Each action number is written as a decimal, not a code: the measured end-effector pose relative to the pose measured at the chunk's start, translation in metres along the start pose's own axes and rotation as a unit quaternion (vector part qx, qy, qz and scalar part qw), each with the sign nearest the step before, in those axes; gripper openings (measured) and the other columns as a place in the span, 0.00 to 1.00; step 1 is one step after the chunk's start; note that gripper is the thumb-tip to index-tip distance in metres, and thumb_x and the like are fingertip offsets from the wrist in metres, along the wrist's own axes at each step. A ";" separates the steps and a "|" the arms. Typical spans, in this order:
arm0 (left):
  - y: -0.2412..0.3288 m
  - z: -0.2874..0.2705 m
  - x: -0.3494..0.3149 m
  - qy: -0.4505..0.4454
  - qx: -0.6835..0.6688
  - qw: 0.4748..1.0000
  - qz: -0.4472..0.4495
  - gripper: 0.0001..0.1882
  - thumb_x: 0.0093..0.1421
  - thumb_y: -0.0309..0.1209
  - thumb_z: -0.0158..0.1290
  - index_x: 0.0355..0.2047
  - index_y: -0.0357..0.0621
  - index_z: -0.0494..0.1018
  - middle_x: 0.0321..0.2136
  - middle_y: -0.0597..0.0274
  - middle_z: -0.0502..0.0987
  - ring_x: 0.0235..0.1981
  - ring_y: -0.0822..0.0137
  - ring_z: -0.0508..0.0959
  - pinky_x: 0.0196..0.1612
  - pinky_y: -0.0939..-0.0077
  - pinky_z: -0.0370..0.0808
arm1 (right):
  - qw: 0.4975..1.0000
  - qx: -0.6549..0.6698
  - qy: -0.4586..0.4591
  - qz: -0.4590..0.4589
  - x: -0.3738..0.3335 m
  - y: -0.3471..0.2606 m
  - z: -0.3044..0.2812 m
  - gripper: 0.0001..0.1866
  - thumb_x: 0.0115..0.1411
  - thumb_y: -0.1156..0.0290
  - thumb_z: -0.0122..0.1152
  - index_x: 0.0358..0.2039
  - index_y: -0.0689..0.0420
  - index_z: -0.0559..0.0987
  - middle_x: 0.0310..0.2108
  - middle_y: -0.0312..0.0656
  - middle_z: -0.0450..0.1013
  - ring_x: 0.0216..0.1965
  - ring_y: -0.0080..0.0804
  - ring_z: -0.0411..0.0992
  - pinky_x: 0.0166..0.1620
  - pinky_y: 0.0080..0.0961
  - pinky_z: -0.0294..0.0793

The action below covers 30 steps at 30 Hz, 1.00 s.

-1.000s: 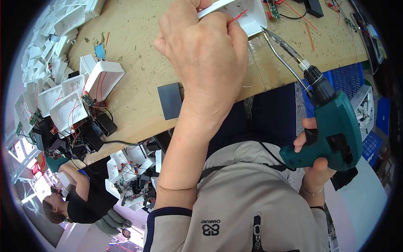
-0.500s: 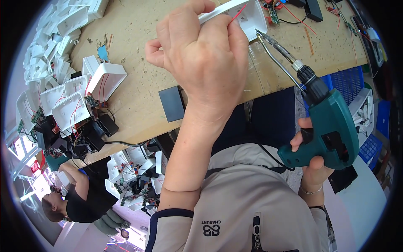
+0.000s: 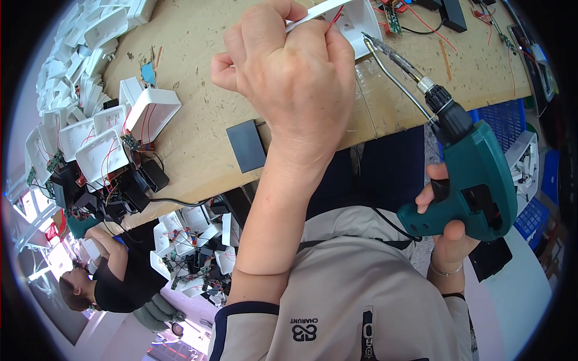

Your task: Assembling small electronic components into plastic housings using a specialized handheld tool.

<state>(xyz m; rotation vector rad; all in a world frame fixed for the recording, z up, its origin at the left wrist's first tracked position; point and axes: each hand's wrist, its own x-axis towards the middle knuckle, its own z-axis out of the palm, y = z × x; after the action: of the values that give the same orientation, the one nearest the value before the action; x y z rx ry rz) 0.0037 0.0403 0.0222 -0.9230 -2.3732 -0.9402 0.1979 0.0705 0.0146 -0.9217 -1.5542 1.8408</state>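
Partly under left hand [image 3: 295,75], white casing [image 3: 361,21]

L head cam, close, down @ bench [image 3: 198,102]

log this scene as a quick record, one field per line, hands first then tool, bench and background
left hand: over an open white box, grip partly hidden
wire: red wire beside its fingers
right hand: around a green soldering gun
tip: over the box in view, contact unclear
bench left: wired white boxes, piled white parts
bench edge: dark block near left wrist
background: person in black
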 end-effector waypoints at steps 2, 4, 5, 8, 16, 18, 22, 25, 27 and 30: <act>0.020 -0.005 0.017 -0.108 0.023 0.987 -0.113 0.03 0.37 0.24 0.53 0.16 0.43 0.71 0.24 0.64 0.68 0.29 0.66 0.67 0.37 0.68 0.53 | 1.000 -0.002 0.006 -0.001 0.002 0.004 -0.002 0.43 0.38 0.45 0.61 0.45 0.69 0.63 0.36 0.53 0.68 0.24 0.27 0.70 0.24 0.16 0.70; 0.023 -0.006 0.019 -0.209 0.050 0.951 -0.224 0.03 0.37 0.24 0.53 0.16 0.42 0.71 0.24 0.64 0.68 0.29 0.66 0.67 0.37 0.68 0.53 | 1.000 -0.002 0.008 -0.003 0.004 0.004 -0.002 0.43 0.38 0.44 0.61 0.45 0.69 0.63 0.36 0.53 0.67 0.25 0.27 0.69 0.24 0.15 0.70; 0.010 0.001 0.006 -0.102 0.022 0.989 -0.108 0.03 0.37 0.24 0.53 0.16 0.43 0.71 0.24 0.64 0.68 0.29 0.66 0.67 0.37 0.68 0.53 | 1.000 -0.001 0.006 0.000 0.005 0.003 -0.001 0.43 0.38 0.44 0.61 0.45 0.69 0.63 0.36 0.53 0.67 0.25 0.27 0.69 0.24 0.15 0.70; -0.028 0.049 -0.001 0.176 -0.193 0.960 0.099 0.03 0.37 0.24 0.53 0.16 0.43 0.71 0.24 0.64 0.68 0.29 0.65 0.67 0.37 0.69 0.53 | 1.000 0.001 -0.005 -0.003 0.007 0.002 0.004 0.43 0.38 0.45 0.61 0.45 0.69 0.63 0.37 0.53 0.67 0.25 0.27 0.69 0.24 0.15 0.69; -0.010 0.024 -0.002 0.013 -0.001 1.000 -0.001 0.04 0.35 0.24 0.54 0.15 0.44 0.70 0.24 0.64 0.67 0.28 0.65 0.66 0.36 0.69 0.53 | 1.000 -0.006 -0.007 -0.024 0.016 0.002 0.005 0.43 0.39 0.46 0.62 0.45 0.69 0.62 0.36 0.54 0.68 0.24 0.28 0.70 0.24 0.16 0.70; -0.028 0.057 0.009 0.333 -0.344 0.861 0.173 0.04 0.35 0.24 0.54 0.15 0.44 0.71 0.24 0.65 0.67 0.28 0.65 0.66 0.36 0.69 0.53 | 0.999 -0.002 -0.022 -0.027 0.018 0.002 0.006 0.42 0.39 0.47 0.62 0.45 0.69 0.62 0.36 0.54 0.68 0.24 0.28 0.70 0.24 0.16 0.70; -0.008 0.025 -0.002 0.000 -0.002 1.000 -0.010 0.04 0.35 0.24 0.54 0.15 0.44 0.71 0.24 0.65 0.67 0.28 0.65 0.66 0.36 0.69 0.53 | 1.000 -0.009 -0.023 -0.019 0.022 0.003 0.002 0.42 0.39 0.47 0.62 0.45 0.69 0.62 0.36 0.54 0.68 0.24 0.28 0.70 0.24 0.16 0.70; -0.026 0.049 0.001 0.319 -0.355 0.861 0.176 0.04 0.35 0.24 0.54 0.15 0.44 0.71 0.23 0.65 0.67 0.28 0.65 0.66 0.36 0.69 0.53 | 0.999 -0.015 -0.041 -0.015 0.023 0.002 0.004 0.42 0.39 0.48 0.62 0.46 0.69 0.62 0.36 0.54 0.68 0.24 0.27 0.70 0.24 0.16 0.70; -0.001 0.010 -0.002 0.001 -0.010 1.000 -0.016 0.04 0.35 0.23 0.54 0.15 0.43 0.71 0.23 0.65 0.67 0.28 0.65 0.66 0.36 0.70 0.53 | 0.999 -0.019 -0.032 -0.005 0.023 0.002 0.003 0.43 0.39 0.48 0.63 0.47 0.68 0.61 0.36 0.54 0.68 0.24 0.27 0.70 0.24 0.16 0.70; -0.031 0.060 0.007 0.322 -0.358 0.858 0.178 0.04 0.35 0.23 0.53 0.14 0.43 0.71 0.23 0.64 0.67 0.27 0.65 0.66 0.35 0.70 0.54 | 0.999 -0.012 -0.038 -0.008 0.023 0.001 0.005 0.42 0.40 0.49 0.63 0.47 0.68 0.60 0.36 0.53 0.68 0.25 0.27 0.69 0.24 0.15 0.69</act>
<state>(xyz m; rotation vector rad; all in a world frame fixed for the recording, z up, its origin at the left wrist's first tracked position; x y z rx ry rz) -0.0313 0.0699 -0.0280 -1.0235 -1.2279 -1.6857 0.1804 0.0850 0.0103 -0.8570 -1.6284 1.8683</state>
